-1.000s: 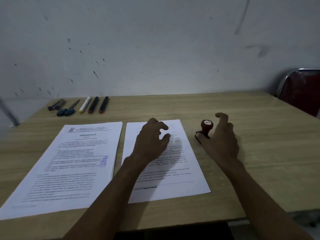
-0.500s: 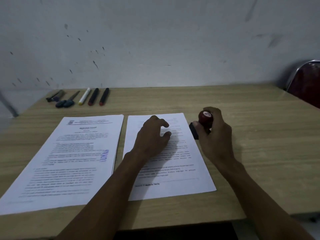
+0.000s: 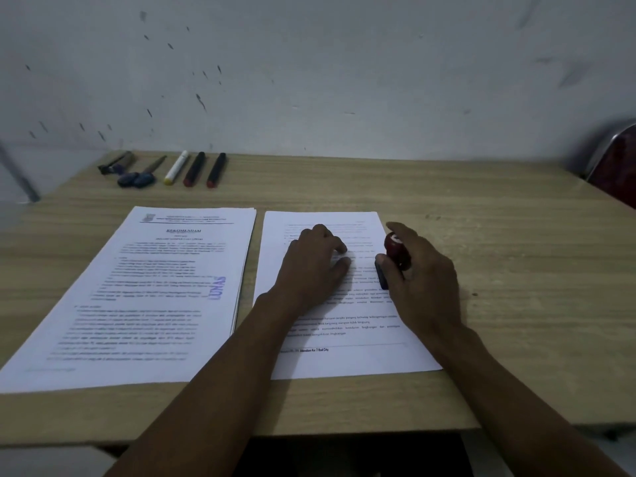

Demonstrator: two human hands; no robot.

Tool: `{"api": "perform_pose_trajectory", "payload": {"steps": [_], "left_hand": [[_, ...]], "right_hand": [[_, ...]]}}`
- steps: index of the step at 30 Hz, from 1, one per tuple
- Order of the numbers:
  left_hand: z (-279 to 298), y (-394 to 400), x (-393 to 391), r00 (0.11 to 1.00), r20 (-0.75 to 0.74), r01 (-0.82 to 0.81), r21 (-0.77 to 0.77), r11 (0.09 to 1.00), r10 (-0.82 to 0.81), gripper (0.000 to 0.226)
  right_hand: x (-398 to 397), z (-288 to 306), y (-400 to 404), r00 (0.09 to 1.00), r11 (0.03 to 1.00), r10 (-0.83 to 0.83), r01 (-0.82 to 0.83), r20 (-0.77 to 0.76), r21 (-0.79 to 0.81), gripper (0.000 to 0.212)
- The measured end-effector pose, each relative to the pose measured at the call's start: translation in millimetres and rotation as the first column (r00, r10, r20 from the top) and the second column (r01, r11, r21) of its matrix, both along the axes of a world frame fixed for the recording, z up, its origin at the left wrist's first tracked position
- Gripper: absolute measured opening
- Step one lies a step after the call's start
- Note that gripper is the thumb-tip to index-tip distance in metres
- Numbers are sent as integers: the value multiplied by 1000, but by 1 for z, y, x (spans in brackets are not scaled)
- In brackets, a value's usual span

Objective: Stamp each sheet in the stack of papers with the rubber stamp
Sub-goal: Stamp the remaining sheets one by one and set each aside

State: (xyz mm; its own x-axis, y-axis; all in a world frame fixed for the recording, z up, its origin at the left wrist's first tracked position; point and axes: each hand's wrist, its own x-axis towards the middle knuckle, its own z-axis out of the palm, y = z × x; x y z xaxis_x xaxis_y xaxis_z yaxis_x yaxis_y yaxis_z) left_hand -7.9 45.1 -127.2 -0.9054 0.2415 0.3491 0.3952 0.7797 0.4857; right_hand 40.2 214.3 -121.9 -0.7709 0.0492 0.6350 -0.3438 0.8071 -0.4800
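Two piles of printed paper lie side by side on the wooden table (image 3: pixel 499 304). The left stack (image 3: pixel 155 297) has a blue stamp mark near its right edge. My left hand (image 3: pixel 309 266) rests on the right sheet (image 3: pixel 344 352), fingers curled, fingertips touching the paper. My right hand (image 3: pixel 423 280) grips the rubber stamp (image 3: pixel 395 253), a dark red knob handle with a black base. The stamp sits over the right edge of the right sheet, its base down at the paper. Whether the base touches the paper is unclear.
At the table's back left lie scissors with blue handles (image 3: pixel 137 177), a small dark tool (image 3: pixel 115 163), a white marker (image 3: pixel 176 167) and two black markers with red ends (image 3: pixel 205 169). A red chair (image 3: pixel 616 166) stands at the right. A wall is behind the table.
My right hand closed round the stamp beside the paper, lifted it and carried it left onto the right sheet's edge. My left hand stayed on the sheet.
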Motion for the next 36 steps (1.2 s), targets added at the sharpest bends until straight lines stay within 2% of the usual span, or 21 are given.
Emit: {"api": "perform_pose_trajectory", "payload": {"steps": [8,18,25,36], "left_hand": [[0,0,2,1000,8,2,-1,1000,-2,26],[2,1,3,1000,13,-11,-18,1000,11,26],[2,1,3,1000,11,-11,-5,1000,11,26],[3,1,3,1000,12,-14,-11,1000,14,26]], "right_hand": [[3,0,-2,999,1000,-22,23,28,-9,44],[-2,5,-7,998,998,16,-20,-67,-51,27],[-2,2,-8,992,996,-87,88,-92,14,26],[-3,-1,-9,989,992,-121,122,-80,13,28]]}}
